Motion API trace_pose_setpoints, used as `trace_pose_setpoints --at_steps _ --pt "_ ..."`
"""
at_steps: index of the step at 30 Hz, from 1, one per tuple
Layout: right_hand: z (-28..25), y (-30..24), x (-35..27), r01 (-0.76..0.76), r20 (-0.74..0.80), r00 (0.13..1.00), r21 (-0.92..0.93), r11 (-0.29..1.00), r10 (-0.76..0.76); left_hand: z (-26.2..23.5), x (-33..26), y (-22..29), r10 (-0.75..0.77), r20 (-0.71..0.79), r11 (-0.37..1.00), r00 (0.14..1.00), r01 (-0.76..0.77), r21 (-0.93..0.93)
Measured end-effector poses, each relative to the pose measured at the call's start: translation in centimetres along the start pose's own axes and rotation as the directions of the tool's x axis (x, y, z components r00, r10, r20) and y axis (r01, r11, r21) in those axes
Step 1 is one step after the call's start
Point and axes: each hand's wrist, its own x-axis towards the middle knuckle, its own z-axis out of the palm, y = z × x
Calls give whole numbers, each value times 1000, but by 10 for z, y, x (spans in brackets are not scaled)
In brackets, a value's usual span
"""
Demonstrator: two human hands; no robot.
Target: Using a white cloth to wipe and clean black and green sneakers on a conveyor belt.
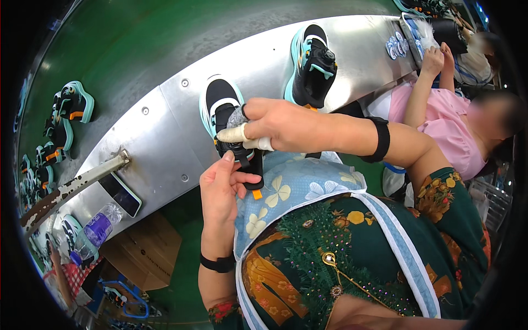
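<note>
Black shoe with a mint-green sole, a white band across the upper and an orange tab at its near end, lying on the metal ledge at the person's front edge, toe pointing away. A second shoe of the same colours, fitted with a mint strap and a round dial, stands just beyond it on the same ledge, apart from the first. Further shoes of this kind lie in a row on the green belt at far left. A phone and a plastic bottle with a purple label rest on the ledge's lower left; a cardboard box sits below them, its contents not visible. A tray at upper right holds pale items too small to tell. Left hand comes up from below, fingers curled loosely against the shoe's near end, thumb beside the black strap. Right hand reaches across from the right, closed on a grey pad pressed to the shoe's upper; its forefinger is wrapped in pale tape and lies along the shoe. Both wrists carry black bands. Another person in a pink top works at right, hands at the tray.
</note>
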Motion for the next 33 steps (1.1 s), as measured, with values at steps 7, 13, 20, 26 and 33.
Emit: trace_pose_setpoints --at_steps 7,13,20,26,33 --pt "8 0 -17 97 -154 978 -275 956 -143 17 -6 5 37 -17 999 999 -37 21" --pt "-38 -2 -31 -81 -255 965 -74 994 60 37 -38 1 298 4 902 955 -283 327" --pt "-40 -11 -27 -208 -139 961 207 956 239 50 -38 8 572 -99 657 814 -383 649" --pt "-15 -6 -12 -131 -90 987 4 991 131 57 -23 0 558 -88 631 825 -353 691" --pt "-88 -1 -43 -257 -72 960 166 952 272 51 -48 2 653 264 229 710 -516 825"
